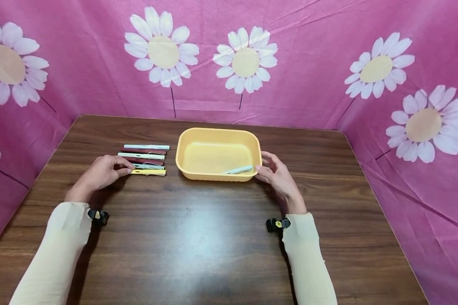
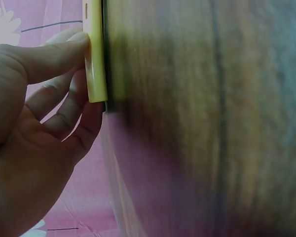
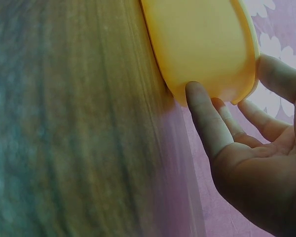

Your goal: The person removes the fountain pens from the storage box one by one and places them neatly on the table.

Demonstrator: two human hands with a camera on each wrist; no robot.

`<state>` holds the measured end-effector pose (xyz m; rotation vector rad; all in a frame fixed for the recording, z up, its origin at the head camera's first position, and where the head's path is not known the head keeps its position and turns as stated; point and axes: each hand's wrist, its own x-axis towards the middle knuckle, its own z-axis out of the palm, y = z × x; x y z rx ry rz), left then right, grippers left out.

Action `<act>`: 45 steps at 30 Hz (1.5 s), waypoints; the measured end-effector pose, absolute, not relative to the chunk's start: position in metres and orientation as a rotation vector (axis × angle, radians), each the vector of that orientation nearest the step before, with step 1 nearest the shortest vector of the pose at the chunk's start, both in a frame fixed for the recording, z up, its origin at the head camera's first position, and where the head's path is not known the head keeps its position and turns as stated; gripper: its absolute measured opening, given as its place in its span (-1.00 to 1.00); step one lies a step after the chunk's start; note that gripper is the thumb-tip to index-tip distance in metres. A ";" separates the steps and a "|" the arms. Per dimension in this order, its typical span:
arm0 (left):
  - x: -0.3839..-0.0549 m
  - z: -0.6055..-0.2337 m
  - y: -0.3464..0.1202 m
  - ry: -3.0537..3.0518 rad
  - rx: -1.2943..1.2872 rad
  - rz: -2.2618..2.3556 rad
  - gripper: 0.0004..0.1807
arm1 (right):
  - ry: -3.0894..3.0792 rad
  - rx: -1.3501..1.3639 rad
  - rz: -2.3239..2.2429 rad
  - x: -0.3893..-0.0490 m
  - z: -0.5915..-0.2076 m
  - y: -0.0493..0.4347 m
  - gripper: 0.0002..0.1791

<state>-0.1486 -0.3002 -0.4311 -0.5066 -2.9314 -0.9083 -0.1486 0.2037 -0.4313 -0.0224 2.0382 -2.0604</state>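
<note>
In the head view my left hand (image 1: 108, 171) pinches the rear end of a yellow pen (image 1: 149, 172) between thumb and fingers. This pen is the nearest of a row of several pens, pale and dark red, lying side by side. The left wrist view shows the thumb and fingertips against the yellow pen (image 2: 95, 64). At the right end of a yellow tray (image 1: 217, 177), my right hand (image 1: 276, 176) holds the side, with its thumb at the rim and fingers along the outer wall (image 3: 207, 59). A pale blue-white pen (image 1: 239, 170) lies inside the tray, near its front right corner.
Behind the yellow pen lie a pale blue pen (image 1: 149, 166), dark red pens (image 1: 145, 161) and white pens (image 1: 146, 147). All rest on a dark wooden table (image 1: 198, 237). A pink cloth (image 1: 309, 63) with daisies hangs around the back and sides.
</note>
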 end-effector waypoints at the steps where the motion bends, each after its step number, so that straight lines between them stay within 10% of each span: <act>1: -0.148 -0.431 -0.300 -2.926 -0.506 -0.915 -0.94 | 2.039 -0.025 -2.058 -0.149 -0.431 0.204 -0.35; 45: -0.154 -0.406 -0.250 -2.731 -0.283 -1.577 -0.44 | 2.044 -0.018 -2.060 -0.149 -0.431 0.203 -0.35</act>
